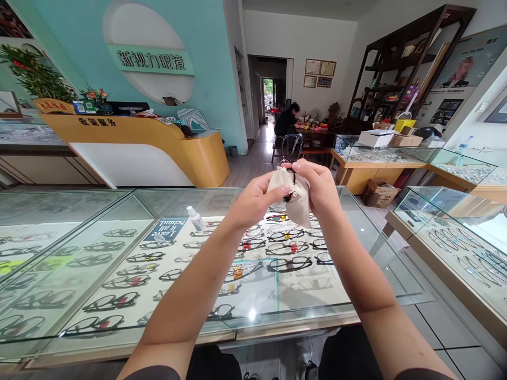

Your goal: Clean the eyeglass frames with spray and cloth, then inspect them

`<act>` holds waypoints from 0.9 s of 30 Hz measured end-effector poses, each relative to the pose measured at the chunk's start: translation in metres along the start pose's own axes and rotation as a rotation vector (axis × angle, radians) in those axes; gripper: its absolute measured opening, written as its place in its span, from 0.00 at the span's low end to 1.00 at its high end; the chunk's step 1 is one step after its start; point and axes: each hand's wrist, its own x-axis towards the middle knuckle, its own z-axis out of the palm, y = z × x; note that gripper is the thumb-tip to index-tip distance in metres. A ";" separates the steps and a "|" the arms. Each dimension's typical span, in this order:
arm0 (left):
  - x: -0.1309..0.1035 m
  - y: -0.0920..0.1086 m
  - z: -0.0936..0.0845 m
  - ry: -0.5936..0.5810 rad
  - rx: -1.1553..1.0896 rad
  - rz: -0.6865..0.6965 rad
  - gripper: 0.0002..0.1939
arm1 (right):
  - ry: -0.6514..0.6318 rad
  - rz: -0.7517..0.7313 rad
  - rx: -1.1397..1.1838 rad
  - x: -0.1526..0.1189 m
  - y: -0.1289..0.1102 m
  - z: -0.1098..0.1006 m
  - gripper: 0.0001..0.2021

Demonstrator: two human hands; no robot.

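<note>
Over the glass counter, both my hands are raised around a small cream cloth drawstring pouch (300,208). My left hand (259,198) is closed on the pouch, its thumb pressed on the front near the gathered mouth. A pair of dark-rimmed glasses (292,148) sticks up above the pouch opening, one lens showing. My right hand (317,182) pinches the glasses at their lower part, against the pouch's edge. Dark cord or a temple shows at the mouth; which one I cannot tell. The rest of the glasses is hidden.
Beneath my arms lies a glass display counter (253,295) with rows of eyeglass frames inside. A white spray bottle (195,218) stands at its far side. More display cases (459,237) are at right, a reception desk (158,142) at left. A person (285,122) sits at a far table.
</note>
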 end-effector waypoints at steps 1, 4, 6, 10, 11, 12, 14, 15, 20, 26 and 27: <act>0.000 0.000 0.000 0.001 -0.004 0.000 0.23 | -0.006 -0.005 -0.007 0.000 0.000 0.000 0.10; 0.000 0.001 -0.001 0.007 -0.008 -0.001 0.26 | -0.007 -0.014 -0.046 0.000 0.001 -0.001 0.11; -0.001 0.002 -0.002 -0.005 0.012 0.002 0.26 | -0.009 -0.017 -0.053 0.000 0.001 -0.002 0.11; -0.002 0.001 0.000 0.005 0.065 0.003 0.25 | -0.037 -0.063 -0.055 -0.001 0.000 -0.001 0.10; -0.002 0.000 0.002 0.040 0.074 0.015 0.25 | -0.050 -0.080 -0.075 -0.001 0.000 -0.001 0.10; -0.002 -0.002 0.004 0.085 0.083 0.032 0.25 | -0.061 -0.097 -0.104 -0.002 0.000 -0.001 0.10; -0.001 -0.004 0.008 0.177 0.104 0.076 0.27 | -0.077 -0.118 -0.163 -0.002 -0.001 -0.001 0.11; -0.001 -0.004 0.009 0.203 0.113 0.092 0.28 | -0.075 -0.127 -0.180 -0.002 -0.001 -0.001 0.11; 0.002 -0.005 0.000 -0.003 0.021 0.050 0.24 | 0.003 -0.124 -0.142 0.000 0.000 -0.003 0.09; 0.004 -0.010 -0.006 0.032 -0.008 0.015 0.24 | -0.038 -0.081 -0.104 0.001 0.003 -0.003 0.10; 0.004 -0.011 -0.005 0.056 -0.017 0.013 0.24 | -0.045 -0.081 -0.113 0.001 0.003 -0.002 0.10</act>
